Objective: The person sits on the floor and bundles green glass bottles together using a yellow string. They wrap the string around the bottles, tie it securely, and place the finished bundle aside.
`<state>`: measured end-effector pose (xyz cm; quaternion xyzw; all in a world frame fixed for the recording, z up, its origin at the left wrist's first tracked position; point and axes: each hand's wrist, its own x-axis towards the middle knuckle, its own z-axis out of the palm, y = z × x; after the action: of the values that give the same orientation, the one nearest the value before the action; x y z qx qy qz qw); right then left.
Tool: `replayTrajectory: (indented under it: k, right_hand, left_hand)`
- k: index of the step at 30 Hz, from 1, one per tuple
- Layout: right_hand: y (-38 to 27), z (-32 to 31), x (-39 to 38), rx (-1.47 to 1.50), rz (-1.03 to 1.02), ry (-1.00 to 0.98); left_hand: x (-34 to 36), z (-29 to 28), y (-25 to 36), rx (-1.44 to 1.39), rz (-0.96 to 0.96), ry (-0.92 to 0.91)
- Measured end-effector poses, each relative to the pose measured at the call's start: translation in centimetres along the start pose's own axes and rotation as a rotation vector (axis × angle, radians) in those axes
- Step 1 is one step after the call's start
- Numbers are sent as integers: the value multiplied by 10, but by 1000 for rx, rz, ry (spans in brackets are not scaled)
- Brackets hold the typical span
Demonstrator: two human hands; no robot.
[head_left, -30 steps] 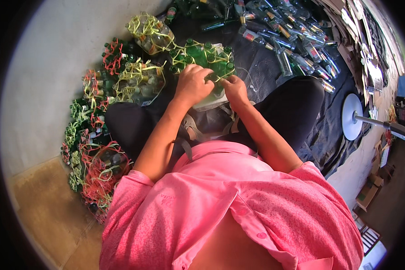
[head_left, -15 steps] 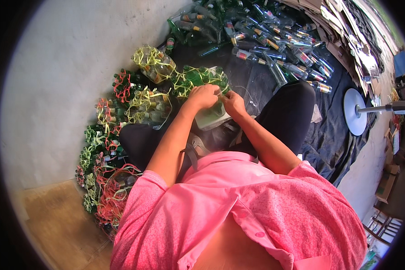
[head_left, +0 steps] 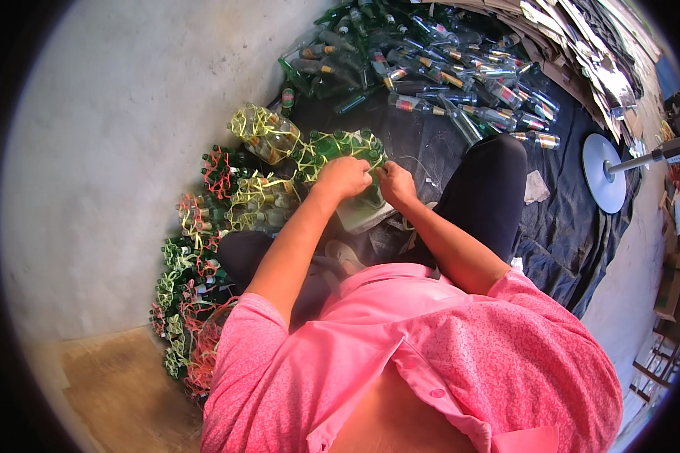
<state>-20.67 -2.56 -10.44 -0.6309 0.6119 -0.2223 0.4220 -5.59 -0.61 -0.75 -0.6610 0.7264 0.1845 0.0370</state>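
Note:
Between my bent knees stands a bundle of green bottles (head_left: 338,143), their necks laced with pale yellow straps, on a pale block (head_left: 353,217). My left hand (head_left: 345,175) is closed at the near edge of this bundle, its fingertips pinched on the yellow strapping. My right hand (head_left: 393,181) pinches the strapping at the bundle's right corner, close beside the left. The exact strand in each pinch is too small to make out. Another yellow-strapped bundle of clear bottles (head_left: 268,132) lies just behind, to the left.
More bundles with red and green straps (head_left: 181,279) line the pale wall (head_left: 113,174) at left. Loose bottles (head_left: 468,75) cover the back of a black sheet (head_left: 559,211). A round metal stand base (head_left: 603,172) sits at right, below stacked cardboard (head_left: 574,38). My legs (head_left: 483,189) flank the work.
The camera view has shifted, so the bundles and my hands appear lower in the picture. Both hands stay at the green bundle's strapping, the fingers slightly repositioned.

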Motion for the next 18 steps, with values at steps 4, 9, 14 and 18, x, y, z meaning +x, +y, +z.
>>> replayTrajectory:
  k: [4, 9, 14, 18]
  right_hand:
    - [2, -2, 2, 51, -35, 2]
    - [12, 0, 7, 42, -133, -39]
    - [17, 4, 7, 36, -198, -73]
    - [16, 8, 8, 64, -206, -82]
  left_hand:
    - [-3, -9, -3, 10, 69, 33]
    - [0, -24, -2, 41, 40, 51]
    - [-2, -43, -23, -15, -17, 39]
    - [-5, -44, -36, -37, 64, 86]
